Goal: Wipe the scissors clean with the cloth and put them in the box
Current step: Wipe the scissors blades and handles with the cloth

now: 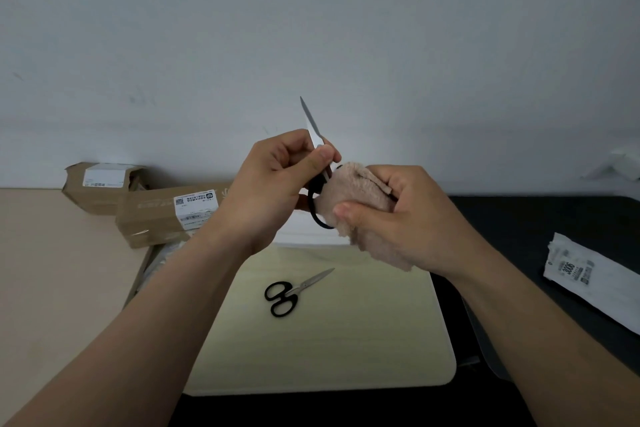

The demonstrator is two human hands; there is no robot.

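**Grey wall behind, pale mat below: the handles get their rub**

Bare grey wall fills the back, and out in front of it both hands are up off the tabletop (52, 270). The left hand (273, 180) has its grip pinched on the blades of the raised scissors (313, 128), tip pointing up and away. That looks like a sensible hold, since it leaves the black handle loops free for the other hand. And the right hand (408, 218) is on them, its grip clenched round a bunched beige cloth (356, 194) that swallows most of the handle. The steel above the fingers looks bright and closed.

Down on the pale mat (346, 340) lies a second pair of scissors (294, 289), blades shut, black handles towards us. The cardboard boxes (156, 215) sit at the left. Which one takes the scissors, I cannot tell. A white packet (588, 284) lies off to the right.
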